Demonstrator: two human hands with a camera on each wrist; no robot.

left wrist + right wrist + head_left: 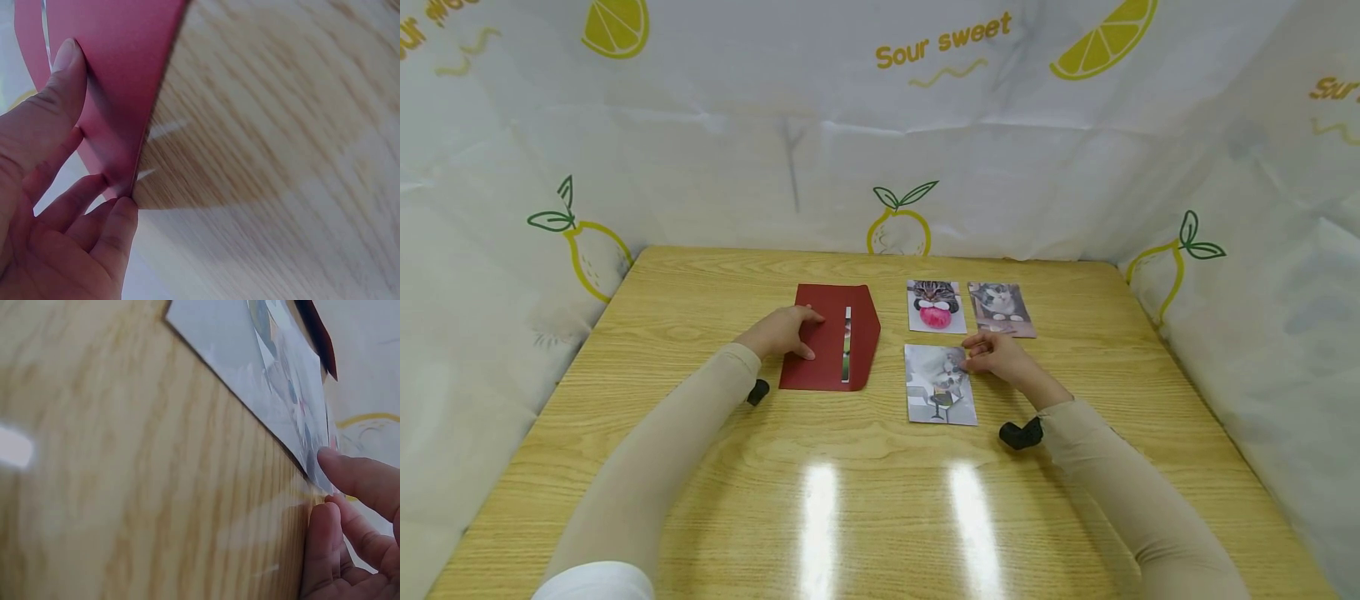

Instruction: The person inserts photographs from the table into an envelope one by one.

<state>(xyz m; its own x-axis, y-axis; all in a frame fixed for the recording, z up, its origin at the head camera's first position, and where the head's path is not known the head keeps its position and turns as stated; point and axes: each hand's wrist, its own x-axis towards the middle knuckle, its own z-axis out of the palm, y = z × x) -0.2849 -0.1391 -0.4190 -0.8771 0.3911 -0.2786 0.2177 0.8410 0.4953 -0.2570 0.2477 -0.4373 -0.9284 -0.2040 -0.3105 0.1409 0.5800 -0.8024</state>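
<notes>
My left hand (pixel 782 332) rests on the left part of a red envelope (pixel 820 337), thumb and fingers spread on it. In the left wrist view the thumb (pixel 65 62) lies on the red paper and other fingertips touch its edge. A strip of a picture (pixel 847 354) shows through a slot near the flap. My right hand (pixel 1003 360) pinches the upper right edge of a cat photo card (pixel 936 392) with a wine glass on it. The right wrist view shows the thumb over the card's (pixel 250 375) corner, fingertips beside it.
Behind the held card lie two more cat photo cards, one with a pink ball (pixel 936 315) and one greyish (pixel 1002 310). The wooden table (pixel 737 517) meets white lemon-print cloth (pixel 737 167) at its back and sides. Black camera mounts hang near both wrists.
</notes>
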